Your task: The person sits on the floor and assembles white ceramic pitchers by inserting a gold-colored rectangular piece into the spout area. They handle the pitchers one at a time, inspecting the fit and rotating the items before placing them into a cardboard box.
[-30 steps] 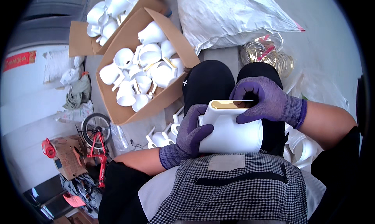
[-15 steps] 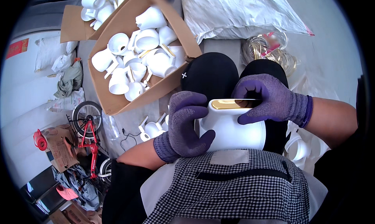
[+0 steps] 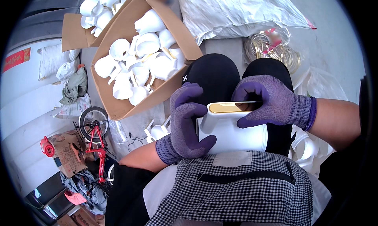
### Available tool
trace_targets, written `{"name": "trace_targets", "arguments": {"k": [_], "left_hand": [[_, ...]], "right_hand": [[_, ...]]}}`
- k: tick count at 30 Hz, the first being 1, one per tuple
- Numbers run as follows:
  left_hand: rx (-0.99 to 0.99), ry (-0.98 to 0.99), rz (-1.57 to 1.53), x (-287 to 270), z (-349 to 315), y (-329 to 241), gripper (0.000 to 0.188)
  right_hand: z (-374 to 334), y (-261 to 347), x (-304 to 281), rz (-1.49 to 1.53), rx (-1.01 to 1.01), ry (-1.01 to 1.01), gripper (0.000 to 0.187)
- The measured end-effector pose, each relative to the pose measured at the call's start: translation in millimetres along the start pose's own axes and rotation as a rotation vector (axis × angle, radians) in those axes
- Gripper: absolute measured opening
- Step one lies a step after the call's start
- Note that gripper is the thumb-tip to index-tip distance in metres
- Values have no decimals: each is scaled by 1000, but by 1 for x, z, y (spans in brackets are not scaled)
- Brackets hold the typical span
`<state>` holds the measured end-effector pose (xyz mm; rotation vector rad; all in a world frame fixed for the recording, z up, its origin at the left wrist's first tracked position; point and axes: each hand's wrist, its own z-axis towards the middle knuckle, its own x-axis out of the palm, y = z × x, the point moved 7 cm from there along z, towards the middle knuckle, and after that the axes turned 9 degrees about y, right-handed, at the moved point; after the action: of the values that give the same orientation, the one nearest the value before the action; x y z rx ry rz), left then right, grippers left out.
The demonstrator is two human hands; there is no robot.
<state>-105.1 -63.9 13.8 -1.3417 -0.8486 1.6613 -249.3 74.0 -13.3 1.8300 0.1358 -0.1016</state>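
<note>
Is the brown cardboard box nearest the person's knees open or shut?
Open: the brown cardboard box has nothing over its top, and heaped white, handled jugs show inside.

The checked apron (image 3: 244,196) hides the near edge of the white jug (image 3: 244,136).

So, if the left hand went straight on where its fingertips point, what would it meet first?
Probably the left side of the white vessel held by the right hand; the left hand overlaps it in view, so any gap is hard to judge.
</note>
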Motion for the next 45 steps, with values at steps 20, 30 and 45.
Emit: {"name": "trace_targets", "arguments": {"k": [20, 30, 45], "left_hand": [[50, 487, 146, -35, 77, -36, 22], [440, -129, 256, -22, 83, -66, 92], [93, -401, 485, -115, 97, 4, 88]], "right_hand": [[-3, 5, -2, 76, 18, -15, 40], [-5, 10, -2, 80, 9, -20, 37], [-3, -30, -5, 46, -58, -67, 42]]}}
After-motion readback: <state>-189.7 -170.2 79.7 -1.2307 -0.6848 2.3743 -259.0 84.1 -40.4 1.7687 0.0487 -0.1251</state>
